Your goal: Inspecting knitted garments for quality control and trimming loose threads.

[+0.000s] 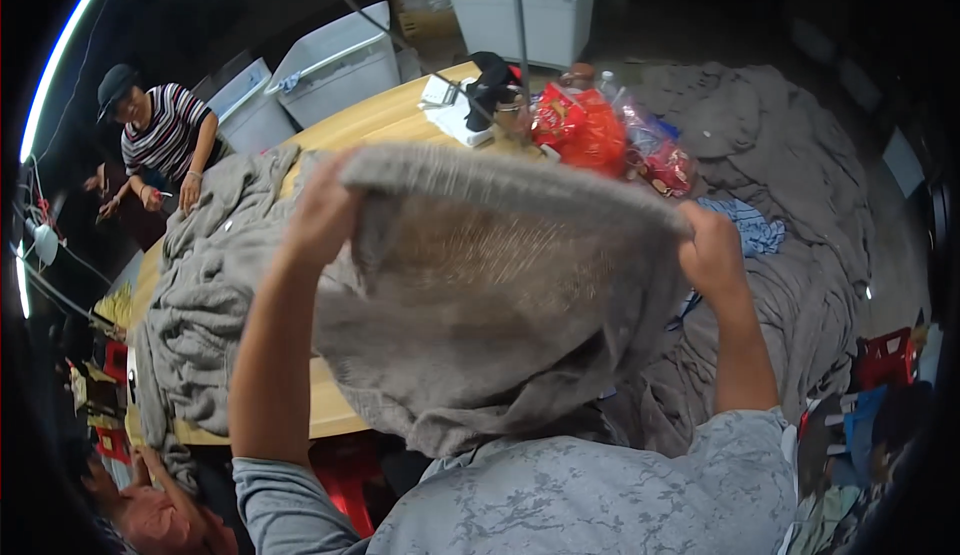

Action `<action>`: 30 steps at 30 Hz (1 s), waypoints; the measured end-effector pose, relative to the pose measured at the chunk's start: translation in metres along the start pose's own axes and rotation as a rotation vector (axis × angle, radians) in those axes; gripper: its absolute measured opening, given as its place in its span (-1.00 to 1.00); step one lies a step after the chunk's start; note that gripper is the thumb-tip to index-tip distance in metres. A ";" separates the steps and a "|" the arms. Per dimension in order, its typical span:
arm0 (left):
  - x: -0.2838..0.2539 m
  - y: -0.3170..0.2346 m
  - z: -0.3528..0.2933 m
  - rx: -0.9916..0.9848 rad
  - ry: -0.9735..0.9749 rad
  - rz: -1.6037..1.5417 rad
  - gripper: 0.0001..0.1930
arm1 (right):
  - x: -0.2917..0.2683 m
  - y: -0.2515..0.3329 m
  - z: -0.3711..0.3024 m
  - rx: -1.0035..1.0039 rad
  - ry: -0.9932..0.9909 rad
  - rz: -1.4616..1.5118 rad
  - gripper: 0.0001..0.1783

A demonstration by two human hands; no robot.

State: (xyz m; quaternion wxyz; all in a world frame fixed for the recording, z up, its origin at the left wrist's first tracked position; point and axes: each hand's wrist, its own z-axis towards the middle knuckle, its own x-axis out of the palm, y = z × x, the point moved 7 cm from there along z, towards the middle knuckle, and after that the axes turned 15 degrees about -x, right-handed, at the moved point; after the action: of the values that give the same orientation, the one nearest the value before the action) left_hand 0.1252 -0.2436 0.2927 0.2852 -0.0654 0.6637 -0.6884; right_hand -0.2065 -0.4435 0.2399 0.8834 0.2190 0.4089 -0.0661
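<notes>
Fingers (699,223) of left hand (325,200) and right hand (714,247) clamp a grey garment (470,340) by its ribbed edge (500,177).

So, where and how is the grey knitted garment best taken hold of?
I would grip the grey knitted garment by both ends of its thick ribbed edge, coming from left and right: this edge is spread between the left hand and right hand, while the loose body sags in folds.
</notes>
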 end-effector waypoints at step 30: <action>-0.066 0.243 -0.332 -0.693 -0.922 -0.197 -0.45 | 0.273 0.276 -0.063 -0.861 0.945 0.880 -0.52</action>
State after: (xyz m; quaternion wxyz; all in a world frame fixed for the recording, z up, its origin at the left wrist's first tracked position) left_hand 0.0989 0.0895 0.0436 0.4412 -0.5092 0.6482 -0.3548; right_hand 0.0107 -0.1515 0.0910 0.5674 0.0036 0.6075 0.5558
